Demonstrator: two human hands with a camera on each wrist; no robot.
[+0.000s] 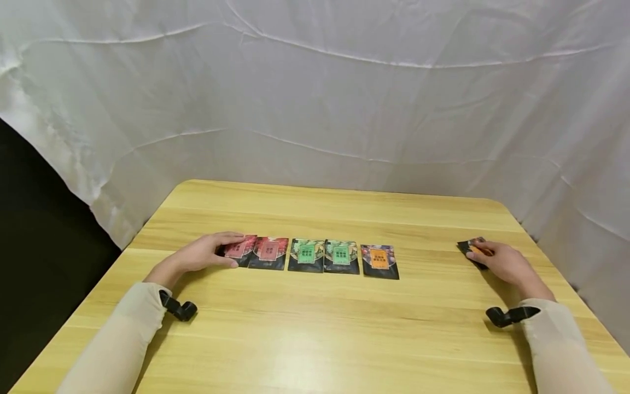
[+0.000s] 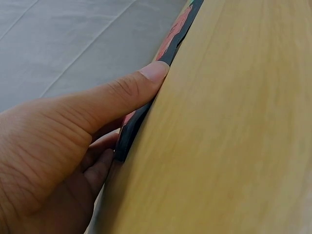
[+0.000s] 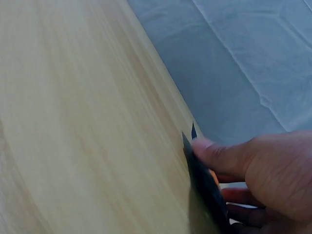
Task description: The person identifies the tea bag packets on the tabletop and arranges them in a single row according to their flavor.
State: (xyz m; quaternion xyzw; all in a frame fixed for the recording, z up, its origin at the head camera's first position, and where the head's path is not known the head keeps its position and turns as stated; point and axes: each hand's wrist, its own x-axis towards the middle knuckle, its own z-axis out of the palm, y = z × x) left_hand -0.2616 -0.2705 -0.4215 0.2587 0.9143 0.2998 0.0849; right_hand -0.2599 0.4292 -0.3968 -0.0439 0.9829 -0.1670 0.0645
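My left hand [image 1: 202, 253] rests at the leftmost red-labelled tea sachet [image 1: 239, 249], its thumb on the near edge and other fingers around the left end. That sachet lies on the table, partly covered by the hand. At the far right, my right hand [image 1: 507, 265] pinches a black tea sachet with an orange label [image 1: 484, 251]. In the right wrist view this dark sachet [image 3: 202, 183] stands tilted against the table; two pointed corners show, and I cannot tell whether it is one sachet or two.
Rightward from the left hand lie another red sachet [image 1: 268, 251], two green-labelled sachets [image 1: 306, 254] side by side, and an orange-labelled sachet [image 1: 380, 260]. They form a row on the wooden table [image 1: 315, 323]. A pale curtain [image 1: 315, 109] hangs behind the table.
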